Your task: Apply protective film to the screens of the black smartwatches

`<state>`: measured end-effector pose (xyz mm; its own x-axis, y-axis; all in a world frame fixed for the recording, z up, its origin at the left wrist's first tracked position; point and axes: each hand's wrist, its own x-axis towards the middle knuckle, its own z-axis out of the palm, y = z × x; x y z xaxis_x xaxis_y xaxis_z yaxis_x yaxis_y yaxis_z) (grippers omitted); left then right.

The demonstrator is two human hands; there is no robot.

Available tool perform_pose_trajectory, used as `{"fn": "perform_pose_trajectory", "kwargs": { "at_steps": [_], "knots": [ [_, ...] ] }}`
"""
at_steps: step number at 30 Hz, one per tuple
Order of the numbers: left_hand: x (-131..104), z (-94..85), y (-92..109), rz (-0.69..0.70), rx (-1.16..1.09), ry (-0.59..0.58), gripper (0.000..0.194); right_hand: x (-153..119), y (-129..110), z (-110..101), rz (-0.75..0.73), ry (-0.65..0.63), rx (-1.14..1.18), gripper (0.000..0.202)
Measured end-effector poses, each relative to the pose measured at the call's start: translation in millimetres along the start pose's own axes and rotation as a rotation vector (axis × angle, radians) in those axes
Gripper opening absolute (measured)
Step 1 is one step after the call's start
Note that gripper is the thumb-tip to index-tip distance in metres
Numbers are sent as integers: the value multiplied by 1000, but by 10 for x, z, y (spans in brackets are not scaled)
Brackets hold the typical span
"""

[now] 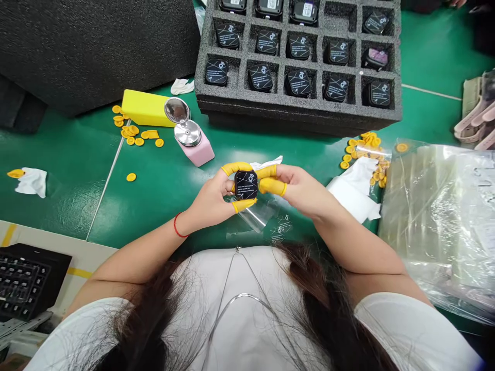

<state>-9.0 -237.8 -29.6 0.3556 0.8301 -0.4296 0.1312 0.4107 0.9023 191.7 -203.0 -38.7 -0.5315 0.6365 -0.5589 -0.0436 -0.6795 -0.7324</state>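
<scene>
My left hand [214, 201] grips a black square device [246, 185] by its upper and lower edges, with yellow finger cots on the fingertips. Its dark face, printed with white lines and small text, points up at me. At the right edge of the device, my right hand [296, 188] has its cot-covered thumb and fingers closed together. A white wipe [267, 163] sticks out behind those fingers and seems held by them; the grip itself is hidden. Below the hands, clear plastic film [257, 219] and a printed clear sheet [282, 226] lie on the green table [154, 159].
A grey foam tray [266, 106] holds several similar devices at the back. A pink pump bottle [198, 149] with raised lid stands beside a yellow box [147, 107]. Loose finger cots [131, 131] lie left, more cots [381, 170] right, near white cloths [353, 188] and plastic-wrapped sheets [436, 216].
</scene>
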Motion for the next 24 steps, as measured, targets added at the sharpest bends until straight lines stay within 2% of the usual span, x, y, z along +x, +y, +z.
{"fn": "perform_pose_trajectory", "kwargs": {
  "at_steps": [3,7,12,18,24],
  "knots": [
    [11,-2,-12,5,12,10,59,-6,23,74,83,-93,119,32],
    [19,14,-31,-17,-49,0,58,6,45,138,87,-89,164,26],
    [21,6,-5,-46,-117,-14,61,16,35,114,75,-68,109,16],
    [30,-8,-2,-11,-12,42,58,-8,21,104,65,-153,130,31],
    [2,19,-37,70,149,71,58,6,131,259,13,-21,-5,38]
  ]
}}
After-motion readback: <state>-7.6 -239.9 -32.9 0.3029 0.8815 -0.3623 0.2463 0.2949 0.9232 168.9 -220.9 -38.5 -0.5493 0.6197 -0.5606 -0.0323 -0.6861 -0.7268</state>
